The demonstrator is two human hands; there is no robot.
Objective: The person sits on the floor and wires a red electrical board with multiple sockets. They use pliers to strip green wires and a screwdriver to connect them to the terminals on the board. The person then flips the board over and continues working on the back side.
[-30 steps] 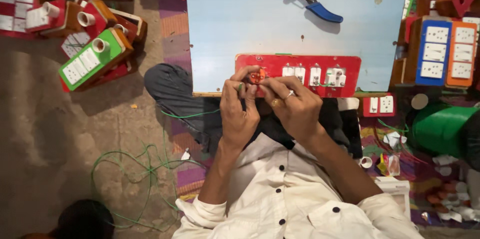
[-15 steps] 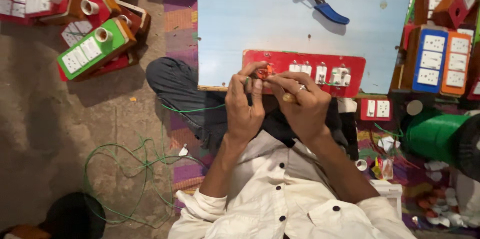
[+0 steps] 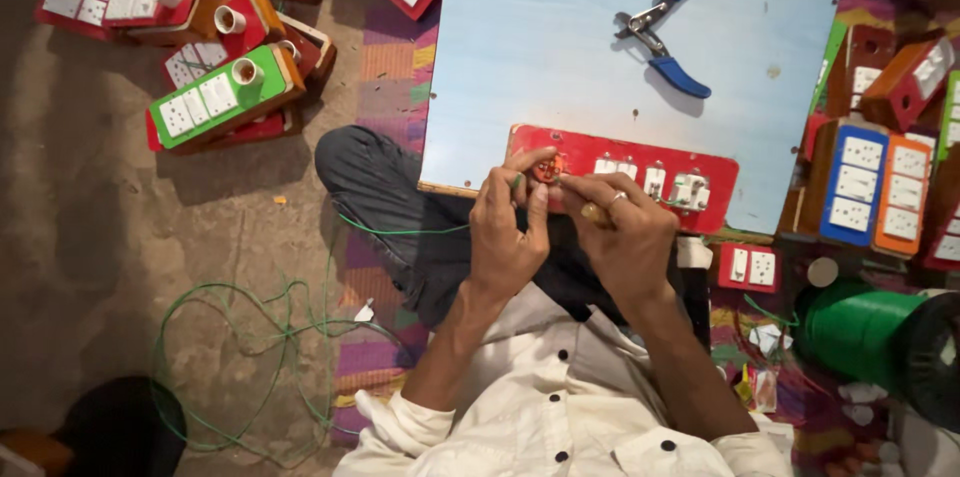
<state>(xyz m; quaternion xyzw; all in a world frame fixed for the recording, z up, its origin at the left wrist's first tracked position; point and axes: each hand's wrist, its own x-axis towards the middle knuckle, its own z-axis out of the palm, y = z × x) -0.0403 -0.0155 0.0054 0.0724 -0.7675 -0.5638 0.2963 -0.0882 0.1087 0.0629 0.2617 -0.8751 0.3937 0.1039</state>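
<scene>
Since a second ago, the left hand [image 3: 507, 232] and right hand [image 3: 625, 237] are being kept pinched on the round fitting [image 3: 547, 169] at the left end of the red switch board [image 3: 625, 175], a thin green wire [image 3: 400, 230] being held there, nothing else having moved.

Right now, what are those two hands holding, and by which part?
Both hands, left hand and right hand, pinch the near left end of the red switch panel, around its round orange fitting. The right also seems to grip a small tool, too hidden to name.

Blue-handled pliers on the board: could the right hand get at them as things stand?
Probably yes. The pliers lie alone on the pale blue board, with bare surface between them and the right hand. That hand is busy at the red switch panel, however, alongside the left hand.
</scene>
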